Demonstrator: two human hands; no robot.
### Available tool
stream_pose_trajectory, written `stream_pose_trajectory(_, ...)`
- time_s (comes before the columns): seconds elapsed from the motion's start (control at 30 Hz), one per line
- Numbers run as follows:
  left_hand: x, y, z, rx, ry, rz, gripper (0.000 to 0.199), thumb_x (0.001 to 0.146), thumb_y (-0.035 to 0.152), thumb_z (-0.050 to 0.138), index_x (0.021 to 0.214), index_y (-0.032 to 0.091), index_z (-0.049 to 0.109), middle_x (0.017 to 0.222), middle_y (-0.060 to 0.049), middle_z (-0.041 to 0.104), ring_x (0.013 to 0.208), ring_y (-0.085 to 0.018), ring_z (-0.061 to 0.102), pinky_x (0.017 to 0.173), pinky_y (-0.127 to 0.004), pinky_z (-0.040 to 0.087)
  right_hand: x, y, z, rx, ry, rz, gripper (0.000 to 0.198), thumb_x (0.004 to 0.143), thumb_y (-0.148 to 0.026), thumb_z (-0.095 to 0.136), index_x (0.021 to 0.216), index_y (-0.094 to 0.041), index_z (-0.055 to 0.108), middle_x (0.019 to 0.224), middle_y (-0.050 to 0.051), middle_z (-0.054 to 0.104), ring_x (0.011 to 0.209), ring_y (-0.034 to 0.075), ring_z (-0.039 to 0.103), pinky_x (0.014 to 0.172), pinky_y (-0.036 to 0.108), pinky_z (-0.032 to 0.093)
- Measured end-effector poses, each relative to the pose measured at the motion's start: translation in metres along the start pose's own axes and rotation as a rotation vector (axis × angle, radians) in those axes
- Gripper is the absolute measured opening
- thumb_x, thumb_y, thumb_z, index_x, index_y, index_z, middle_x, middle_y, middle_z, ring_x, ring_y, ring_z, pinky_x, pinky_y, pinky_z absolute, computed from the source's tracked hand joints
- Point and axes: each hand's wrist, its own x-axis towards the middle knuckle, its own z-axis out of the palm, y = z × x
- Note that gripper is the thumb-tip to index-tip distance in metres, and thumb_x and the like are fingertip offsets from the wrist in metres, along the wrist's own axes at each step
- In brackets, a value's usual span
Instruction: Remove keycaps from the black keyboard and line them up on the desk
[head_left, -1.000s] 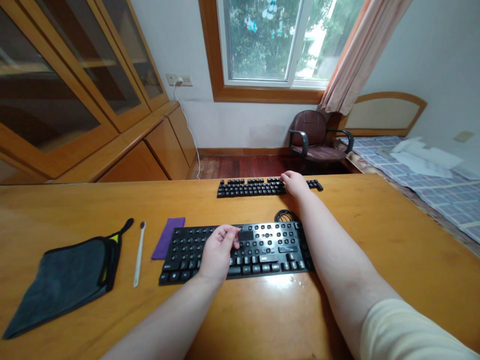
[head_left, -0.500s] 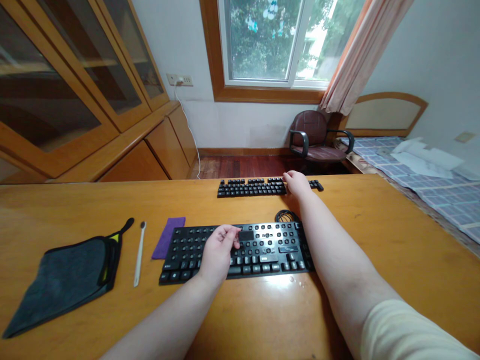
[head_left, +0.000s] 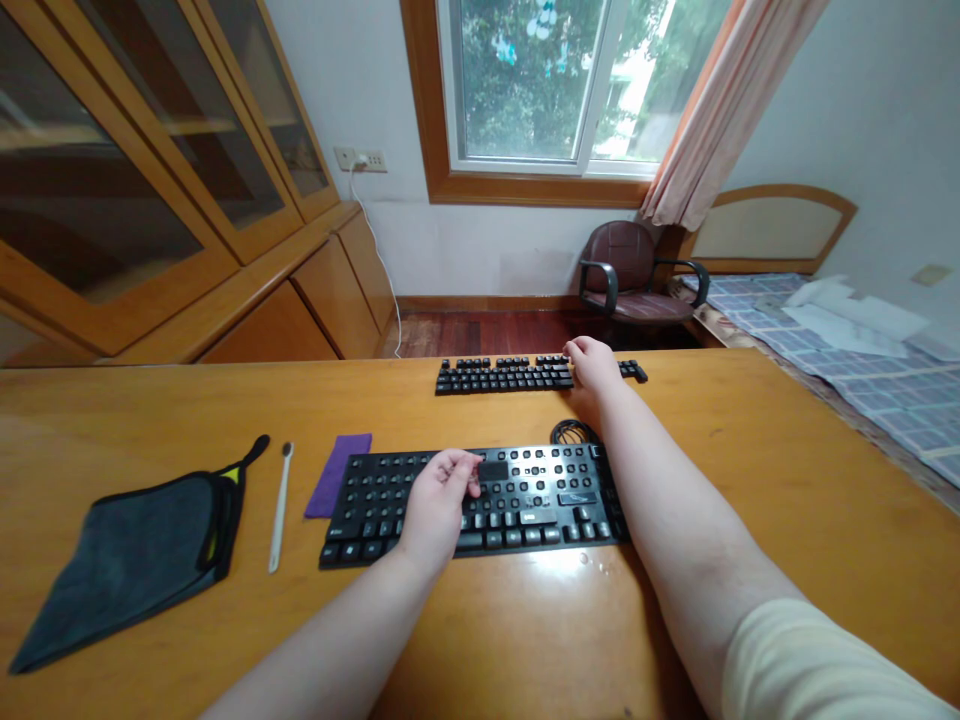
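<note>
A black keyboard [head_left: 405, 490] lies on the table in front of me, most of its upper rows stripped of keycaps while the lower rows still carry them. Over its middle, my left hand [head_left: 442, 495] pinches a small flat black rectangular piece [head_left: 493, 470] between thumb and fingers. My right hand [head_left: 592, 365] reaches to the table's far edge, where loose black keycaps [head_left: 502, 376] stand in rows. Its fingers are closed at the right part of these rows, seemingly on a keycap that they mostly hide.
Left of the keyboard lie a purple cloth [head_left: 339, 475], a white-handled brush [head_left: 280, 510] and a folded grey cloth [head_left: 142, 550] with black edging. A coiled black cable [head_left: 574, 432] sits behind the keyboard. Beyond the table are a chair [head_left: 626, 270] and a bed [head_left: 825, 320].
My right hand has lifted very slightly at the keycap rows. My left hand and the flat black piece have stayed in place.
</note>
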Motion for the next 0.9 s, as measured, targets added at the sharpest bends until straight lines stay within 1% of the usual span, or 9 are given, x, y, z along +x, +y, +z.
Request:
stream_pose_trajectory(0.17,0.001,0.0,0.0,0.027,0.006,-0.013,0.027,0.074,0.043,0.065,0.075,0.016,0.062,0.054,0.003,0.053,0.054,-0.011,0.05,0.058,-0.022,0.039,-0.018,-0.037,-0.049,0.164,0.559,-0.35,0.034,0.092,-0.035,0.034,0.083,-0.017,0.062,0.086,0.007,0.065,0.088,0.019,0.059,0.084,0.035,0.043)
stream_pose_trajectory(0.3,0.0,0.001,0.001,0.062,0.0,0.006,0.027,0.075,0.043,0.063,0.076,0.016,0.061,0.054,0.003,0.053,0.053,-0.011,0.05,0.058,-0.022,0.04,-0.048,-0.087,-0.1,0.483,0.967,-0.474,0.034,0.095,-0.031,0.026,0.086,-0.021,0.057,0.073,0.002,0.057,0.07,0.016,0.059,0.064,0.032,0.044)
stream_pose_trajectory(0.33,0.0,0.002,0.001,0.073,-0.003,0.019,0.026,0.076,0.043,0.063,0.076,0.016,0.061,0.054,0.004,0.053,0.053,-0.011,0.05,0.058,-0.022,0.04,-0.057,-0.097,-0.106,0.574,0.988,-0.504,0.034,0.095,-0.031,0.025,0.085,-0.022,0.056,0.069,0.001,0.054,0.065,0.014,0.058,0.058,0.029,0.042)
stream_pose_trajectory(0.4,-0.002,0.004,0.002,0.106,-0.012,0.048,0.025,0.077,0.042,0.061,0.077,0.017,0.062,0.053,0.004,0.053,0.052,-0.011,0.051,0.058,-0.022,0.041,-0.08,-0.109,-0.107,0.685,0.793,-0.504,0.032,0.095,-0.032,0.028,0.081,-0.022,0.055,0.067,0.0,0.053,0.06,0.013,0.056,0.053,0.026,0.04)
stream_pose_trajectory(0.53,-0.009,0.009,0.004,0.195,-0.1,0.086,0.022,0.076,0.04,0.063,0.076,0.017,0.063,0.055,0.002,0.058,0.053,-0.012,0.055,0.058,-0.023,0.043,-0.136,-0.105,-0.08,0.499,-0.089,-0.423,0.027,0.09,-0.039,0.041,0.094,-0.022,0.061,0.08,0.003,0.064,0.066,0.014,0.058,0.06,0.028,0.045)
stream_pose_trajectory(0.6,-0.015,0.011,0.005,0.237,-0.204,0.098,0.019,0.075,0.037,0.065,0.076,0.018,0.065,0.06,0.0,0.062,0.053,-0.013,0.057,0.057,-0.025,0.045,-0.166,-0.097,-0.067,0.293,-0.396,-0.45,0.026,0.083,-0.041,0.055,0.101,-0.024,0.062,0.088,0.003,0.066,0.075,0.016,0.06,0.067,0.029,0.046)
stream_pose_trajectory(0.73,-0.028,0.018,0.007,0.433,-0.444,0.248,0.008,0.073,0.029,0.068,0.072,0.021,0.07,0.071,-0.006,0.067,0.063,-0.017,0.062,0.06,-0.027,0.047,-0.212,-0.084,-0.05,0.141,-0.6,-0.453,0.022,0.085,-0.041,0.053,0.095,-0.024,0.063,0.075,0.002,0.065,0.066,0.015,0.058,0.061,0.026,0.043)
stream_pose_trajectory(0.83,-0.033,0.024,0.008,0.596,-0.648,0.398,0.007,0.072,0.024,0.069,0.078,0.025,0.073,0.074,-0.007,0.07,0.071,-0.02,0.064,0.068,-0.029,0.047,-0.227,-0.075,-0.044,0.055,-0.537,-0.542,0.025,0.089,-0.04,0.046,0.082,-0.022,0.062,0.07,0.003,0.064,0.064,0.016,0.056,0.059,0.027,0.04)
stream_pose_trajectory(0.9,-0.034,0.026,0.009,0.652,-0.68,0.448,0.019,0.071,0.023,0.07,0.09,0.027,0.072,0.082,-0.007,0.071,0.078,-0.021,0.065,0.075,-0.031,0.047,-0.225,-0.067,-0.044,0.029,-0.458,-0.614,0.026,0.089,-0.038,0.045,0.08,-0.021,0.062,0.069,0.004,0.063,0.064,0.017,0.055,0.062,0.029,0.04)
